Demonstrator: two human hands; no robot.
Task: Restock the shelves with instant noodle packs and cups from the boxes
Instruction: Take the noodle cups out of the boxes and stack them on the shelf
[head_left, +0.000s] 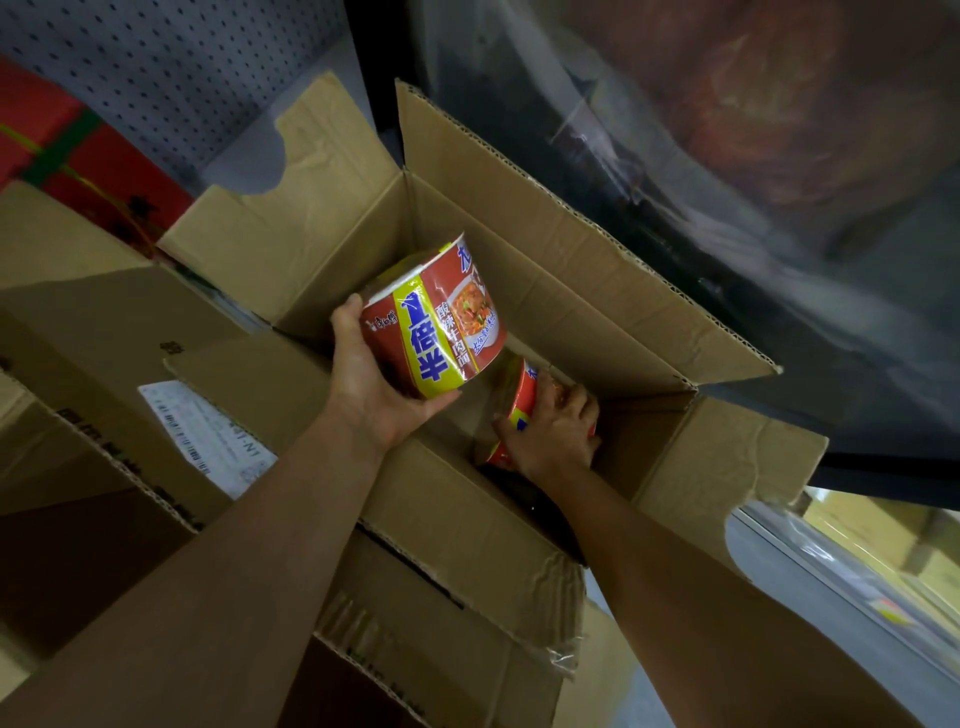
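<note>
At the centre of the frame our left hand (376, 382) grips a red noodle cup (434, 317) from below, fingers curled round its side, holding it tilted above the open box (545, 270). Just lower right, inside the box, our right hand (550, 434) is wrapped round a second cup (524, 395) lying on its side. More boxes (93, 332) sit at left, one bearing a white label (208, 441).

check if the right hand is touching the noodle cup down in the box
Touching. The head view shows the right hand with its fingers curled over the lower noodle cup inside the open cardboard box.
</note>
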